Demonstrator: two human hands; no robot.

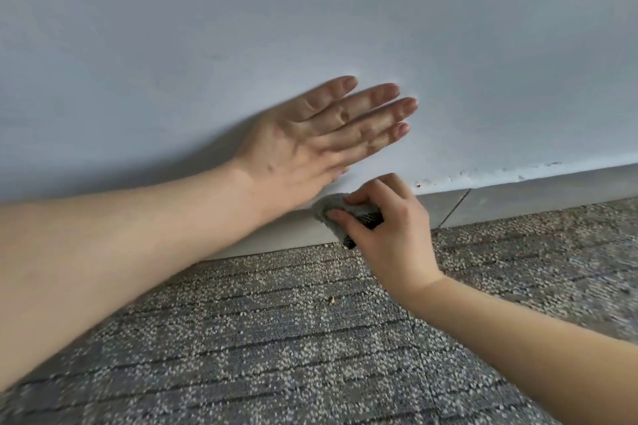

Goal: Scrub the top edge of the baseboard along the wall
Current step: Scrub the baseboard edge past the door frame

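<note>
Cloth (pixel 328 206) in right hand (pixel 393 235) meets baseboard (pixel 518 198) edge.

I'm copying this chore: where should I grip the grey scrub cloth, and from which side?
Probably pinch the grey scrub cloth at its bunched lower end, coming from the floor side as the right hand does; its free end then lies against the baseboard top edge.

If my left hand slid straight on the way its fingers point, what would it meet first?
Likely nothing: the left hand lies flat on the wall, and only bare wall shows ahead of its fingers.
</note>
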